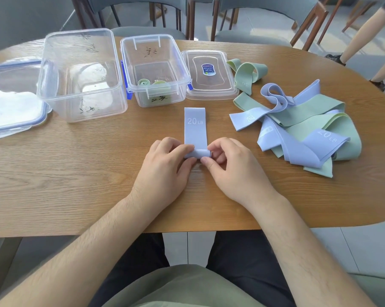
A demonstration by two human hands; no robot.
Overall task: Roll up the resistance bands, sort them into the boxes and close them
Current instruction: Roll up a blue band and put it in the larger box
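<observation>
Beyond the hands to the left, the large clear box (80,74) and the smaller box (129,69) holding rolled green bands (144,82) are standing open. The left hand (165,167) and right hand (233,169) are pinching the near end of the blue 20 LB band (194,127), starting its roll. The next move likely calls for rolling away evenly. The loose pile (302,129) is waiting to the right.

Back row on worktop (76,173), L to R: big lid (10,96), big box (78,33), small box (182,69), small lid (209,76), each just beside the next. Rolled bands (144,82) in small box. Flat band (194,129) in front of it, near end rolled btwn left hand (165,165) & right hand (233,169). Band pile (297,129) to the R, loose band (246,72) behind it.
</observation>
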